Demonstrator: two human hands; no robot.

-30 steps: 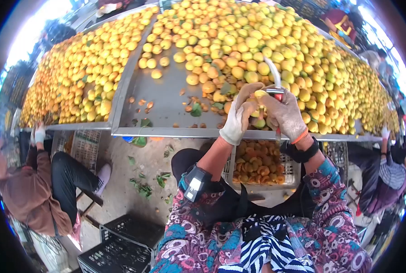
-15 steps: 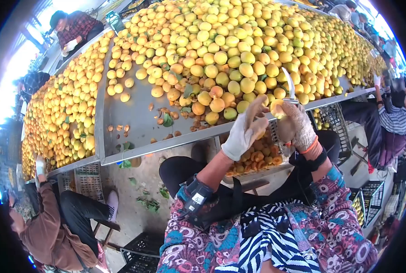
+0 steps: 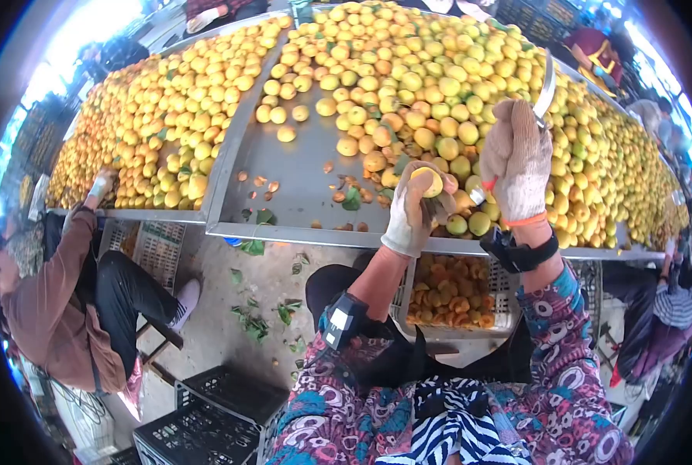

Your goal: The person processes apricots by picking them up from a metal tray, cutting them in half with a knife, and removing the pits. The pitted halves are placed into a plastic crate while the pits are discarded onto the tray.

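Observation:
My left hand (image 3: 414,213), in a pale work glove, is closed around a yellow apricot (image 3: 428,183) above the table's front edge. To its right, my gloved right hand (image 3: 519,159) is wrapped around a knife whose curved blade (image 3: 547,89) points up and away from me. The lower end of the knife's handle shows near my wrist, by a reddish piece. A large heap of apricots (image 3: 439,77) lies just beyond both hands. Below the table edge, between my knees, a crate (image 3: 503,304) holds halved apricots (image 3: 450,293).
A metal divider (image 3: 241,132) splits the metal table (image 3: 284,174), where leaves and fruit scraps lie. A co-worker in a brown top (image 3: 67,325) reaches into the left heap. Black crates (image 3: 198,430) stand on the floor at lower left; others sit around the table.
My hands were close together at one fruit; now they are apart. The right hand has lifted with the knife, while the left keeps an apricot. The whole view has shifted.

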